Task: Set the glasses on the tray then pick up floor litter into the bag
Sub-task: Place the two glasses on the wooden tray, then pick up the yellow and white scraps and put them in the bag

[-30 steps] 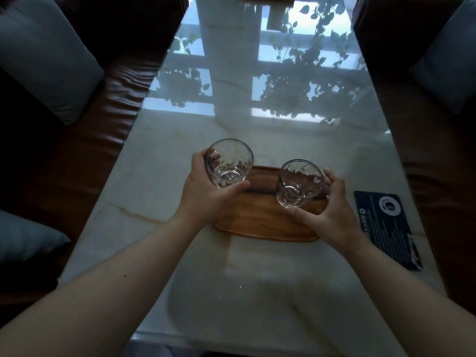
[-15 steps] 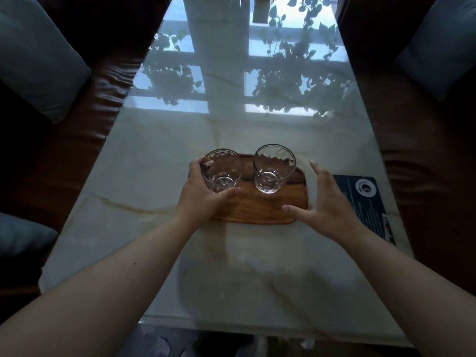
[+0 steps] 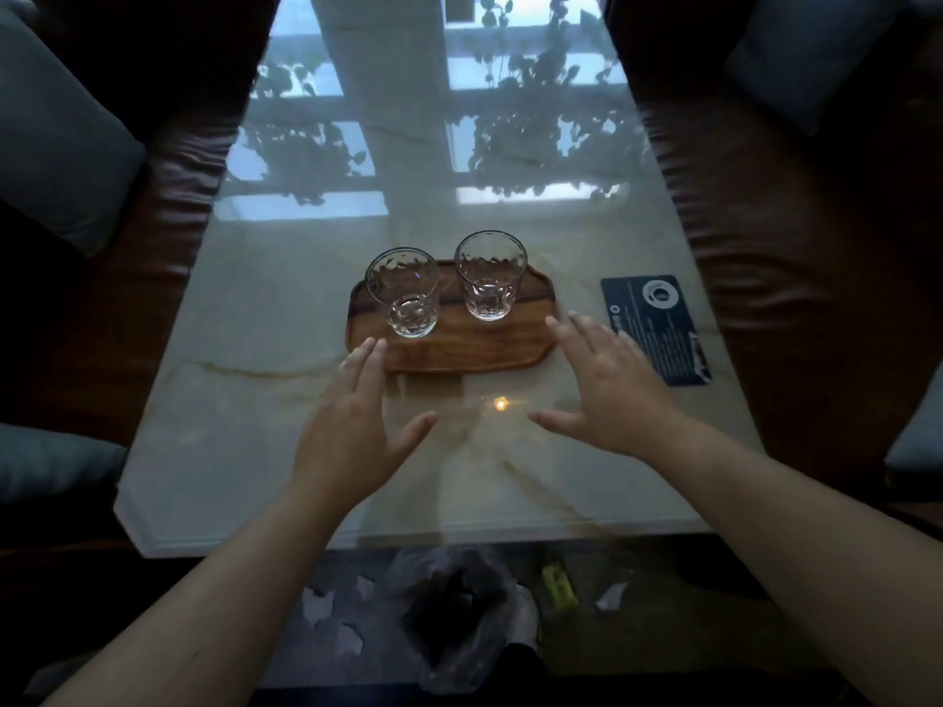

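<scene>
Head view: left hand [image 3: 352,431] and right hand [image 3: 610,387], fingers spread and empty, above the tabletop [image 3: 255,400]; both glasses [image 3: 403,293] upright on tray [image 3: 459,344]; bag [image 3: 454,620] and litter [image 3: 316,604] on floor below tabletop's near edge.

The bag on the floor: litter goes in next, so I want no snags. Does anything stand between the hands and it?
Yes. The table edge lies between them: both the left hand and the right hand hover over the tabletop, while the bag sits below its near edge among the paper scraps.
</scene>
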`<action>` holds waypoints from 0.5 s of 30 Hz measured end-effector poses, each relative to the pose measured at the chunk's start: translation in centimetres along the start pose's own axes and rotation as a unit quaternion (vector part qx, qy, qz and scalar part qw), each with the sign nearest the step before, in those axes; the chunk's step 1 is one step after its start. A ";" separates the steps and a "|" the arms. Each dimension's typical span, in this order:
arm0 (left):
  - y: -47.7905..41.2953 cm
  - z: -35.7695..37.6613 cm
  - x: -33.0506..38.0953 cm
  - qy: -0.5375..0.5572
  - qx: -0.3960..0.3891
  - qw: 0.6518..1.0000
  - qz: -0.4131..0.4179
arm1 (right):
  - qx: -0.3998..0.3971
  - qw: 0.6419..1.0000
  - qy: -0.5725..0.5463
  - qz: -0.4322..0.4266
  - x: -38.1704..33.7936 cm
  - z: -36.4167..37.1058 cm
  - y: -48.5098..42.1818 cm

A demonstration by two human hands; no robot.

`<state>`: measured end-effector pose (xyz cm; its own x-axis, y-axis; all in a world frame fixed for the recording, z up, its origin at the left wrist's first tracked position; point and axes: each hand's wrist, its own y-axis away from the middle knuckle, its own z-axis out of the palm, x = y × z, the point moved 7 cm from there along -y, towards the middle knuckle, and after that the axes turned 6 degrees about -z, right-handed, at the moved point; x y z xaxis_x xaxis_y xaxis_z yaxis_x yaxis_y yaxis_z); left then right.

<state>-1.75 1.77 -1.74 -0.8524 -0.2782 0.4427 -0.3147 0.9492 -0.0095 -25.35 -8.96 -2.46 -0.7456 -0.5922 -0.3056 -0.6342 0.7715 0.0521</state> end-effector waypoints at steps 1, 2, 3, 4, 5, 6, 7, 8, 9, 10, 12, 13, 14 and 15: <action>1.2 -0.2 0.4 -0.010 -0.003 1.000 0.008 | -0.002 1.000 0.008 0.000 -0.7 0.1 1.4; 2.3 -0.1 0.9 -0.017 -0.010 1.000 0.019 | -0.005 1.000 0.018 -0.001 -1.4 0.3 2.6; 3.4 0.0 1.4 -0.023 -0.019 0.999 0.035 | -0.011 1.000 0.027 -0.001 -2.0 0.5 3.9; 4.6 0.1 2.1 -0.031 -0.030 0.997 0.058 | -0.015 0.999 0.036 -0.001 -2.8 0.6 5.2; 5.8 0.2 2.6 -0.039 -0.041 0.996 0.076 | -0.019 0.999 0.044 -0.001 -3.5 0.7 6.5; 6.8 0.4 3.0 -0.045 -0.050 0.994 0.089 | -0.019 0.998 0.052 0.000 -4.0 0.8 7.5; 7.9 0.5 3.5 -0.052 -0.057 0.992 0.101 | -0.019 0.998 0.060 0.003 -4.5 0.8 8.8; 9.2 0.6 4.1 -0.059 -0.062 0.990 0.115 | -0.018 0.998 0.068 0.006 -5.1 0.8 10.2; 10.1 0.8 4.5 -0.064 -0.066 0.988 0.124 | -0.017 0.997 0.075 0.007 -5.4 0.8 11.3; 11.1 1.0 4.8 -0.068 -0.070 0.987 0.129 | -0.016 0.997 0.081 0.008 -5.7 0.9 12.5; 13.2 1.3 5.4 -0.078 -0.076 0.985 0.132 | -0.017 0.996 0.087 0.011 -6.2 1.0 14.9; 14.0 1.4 5.6 -0.084 -0.076 0.984 0.134 | -0.021 0.996 0.089 0.010 -6.3 1.1 15.8; 15.1 1.6 5.8 -0.089 -0.074 0.984 0.136 | -0.026 0.995 0.092 0.008 -6.3 1.4 17.0; 16.0 1.7 6.0 -0.093 -0.071 0.983 0.138 | -0.029 0.995 0.095 0.004 -6.3 1.6 17.8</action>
<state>-12.60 15.00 -0.76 -0.9631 -0.0169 0.2687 -0.0105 0.9996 0.0252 -31.58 8.89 -1.13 -0.7725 -0.6235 -0.1202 -0.6346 0.7649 0.1107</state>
